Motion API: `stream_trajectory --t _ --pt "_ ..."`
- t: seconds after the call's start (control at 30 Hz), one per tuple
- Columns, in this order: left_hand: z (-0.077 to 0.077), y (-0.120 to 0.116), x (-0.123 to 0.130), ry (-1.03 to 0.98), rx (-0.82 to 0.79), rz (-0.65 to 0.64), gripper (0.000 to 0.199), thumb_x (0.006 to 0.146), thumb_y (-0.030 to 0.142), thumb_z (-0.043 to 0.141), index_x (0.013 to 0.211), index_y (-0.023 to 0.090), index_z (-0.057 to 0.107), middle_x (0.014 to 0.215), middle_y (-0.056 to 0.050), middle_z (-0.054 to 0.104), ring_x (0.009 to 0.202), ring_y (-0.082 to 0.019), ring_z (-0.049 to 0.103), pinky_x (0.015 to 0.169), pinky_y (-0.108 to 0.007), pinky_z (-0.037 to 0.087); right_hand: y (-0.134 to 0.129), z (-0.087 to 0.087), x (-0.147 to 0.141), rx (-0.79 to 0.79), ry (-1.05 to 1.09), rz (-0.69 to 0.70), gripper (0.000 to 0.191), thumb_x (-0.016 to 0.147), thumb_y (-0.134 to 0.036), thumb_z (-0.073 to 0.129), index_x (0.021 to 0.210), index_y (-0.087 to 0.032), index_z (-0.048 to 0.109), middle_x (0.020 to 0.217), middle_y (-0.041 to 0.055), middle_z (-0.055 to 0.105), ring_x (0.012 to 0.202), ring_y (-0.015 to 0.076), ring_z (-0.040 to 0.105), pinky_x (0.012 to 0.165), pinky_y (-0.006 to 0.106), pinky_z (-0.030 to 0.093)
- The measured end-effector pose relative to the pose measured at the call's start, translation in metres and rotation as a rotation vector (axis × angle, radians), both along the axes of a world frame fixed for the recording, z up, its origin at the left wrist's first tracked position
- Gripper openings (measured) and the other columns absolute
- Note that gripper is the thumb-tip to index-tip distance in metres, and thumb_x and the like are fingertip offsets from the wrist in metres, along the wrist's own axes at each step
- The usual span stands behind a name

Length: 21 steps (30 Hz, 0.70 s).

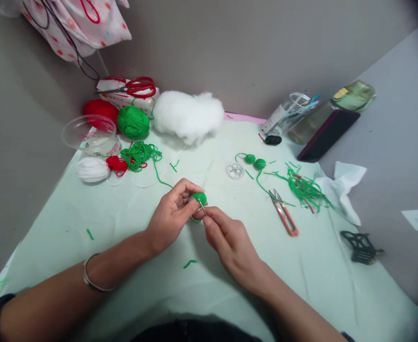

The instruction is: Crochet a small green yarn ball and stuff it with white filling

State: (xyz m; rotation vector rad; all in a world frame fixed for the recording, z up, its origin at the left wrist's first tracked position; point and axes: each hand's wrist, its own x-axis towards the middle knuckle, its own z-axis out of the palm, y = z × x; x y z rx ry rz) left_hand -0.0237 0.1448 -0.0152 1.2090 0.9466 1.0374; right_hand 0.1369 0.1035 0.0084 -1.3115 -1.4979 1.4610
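Near the middle of the table, my left hand (171, 213) pinches a small green crocheted piece (199, 197) between thumb and fingers. My right hand (230, 242) grips a thin metal crochet hook (203, 209), whose tip meets the green piece. A strand of green yarn (163, 182) runs from behind my left hand to a loose green yarn tangle (139, 156) on the left. Two small green crocheted balls (260, 164) with yarn tails lie to the right, beside a small round clear case (235, 171). My fingers partly hide the piece and the hook.
Orange-handled snips (285, 216) lie right, by green yarn scraps (306, 190) and a black phone stand (362, 247). White stuffing (189, 116), a green yarn ball (133, 122), a clear bowl (94, 137) and red scissors (140, 87) sit at the back left. A bottle (312, 118) stands back right.
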Motion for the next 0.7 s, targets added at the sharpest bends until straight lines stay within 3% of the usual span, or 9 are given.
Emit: stream_trajectory --t 0.13,0.23,0.4,0.43,0.57,0.7 --pt "-0.008 0.003 0.0 0.046 0.024 0.082 0.011 0.087 0.021 0.066 0.098 0.02 0.063 0.078 0.002 0.061 0.069 -0.013 0.058 0.067 -0.027 0.049 0.013 0.002 0.008 -0.587 0.622 0.041 0.02 0.099 -0.036 0.055 0.096 -0.018 0.063 0.048 -0.0137 0.024 0.041 0.0061 0.009 0.038 0.021 0.013" --pt "-0.009 0.005 0.0 0.071 0.055 0.122 0.015 0.084 0.019 0.069 0.098 0.019 0.064 0.082 0.001 0.063 0.073 -0.013 0.059 0.07 -0.026 0.049 0.016 0.001 0.013 -0.737 0.779 0.097 0.017 0.098 -0.031 0.06 0.096 -0.016 0.066 0.046 -0.0145 0.027 0.039 0.0042 0.007 0.036 0.017 0.013" --pt "-0.004 0.011 -0.002 0.074 0.009 0.125 0.014 0.085 0.023 0.07 0.097 0.019 0.064 0.088 -0.001 0.066 0.069 -0.011 0.056 0.064 -0.024 0.047 0.008 0.003 0.012 -0.757 0.726 0.395 0.027 0.097 -0.035 0.061 0.094 -0.011 0.071 0.044 -0.0123 0.035 0.035 0.0037 0.018 0.035 0.018 0.02" --pt "-0.004 0.011 -0.003 0.079 -0.001 0.112 0.014 0.085 0.024 0.069 0.097 0.019 0.064 0.087 0.0 0.065 0.066 -0.011 0.054 0.062 -0.024 0.046 0.008 0.004 0.012 -0.71 0.699 0.383 0.027 0.097 -0.036 0.06 0.094 -0.011 0.071 0.044 -0.0117 0.037 0.036 0.0037 0.02 0.036 0.018 0.02" --pt "-0.004 0.009 -0.003 0.076 -0.053 0.058 0.015 0.087 0.025 0.067 0.101 0.02 0.064 0.067 0.005 0.058 0.058 -0.011 0.054 0.06 -0.025 0.047 0.01 0.009 0.013 -0.505 0.605 0.115 0.024 0.098 -0.036 0.059 0.093 -0.015 0.069 0.045 -0.0119 0.037 0.038 0.0034 0.016 0.037 0.017 0.018" --pt "-0.005 0.005 -0.001 0.108 -0.047 0.07 0.018 0.084 0.021 0.068 0.102 0.02 0.066 0.067 0.004 0.059 0.061 -0.012 0.055 0.06 -0.025 0.046 0.014 0.01 0.014 -0.477 0.57 0.036 0.023 0.099 -0.036 0.058 0.091 -0.016 0.067 0.044 -0.0123 0.034 0.039 0.004 0.015 0.038 0.017 0.019"
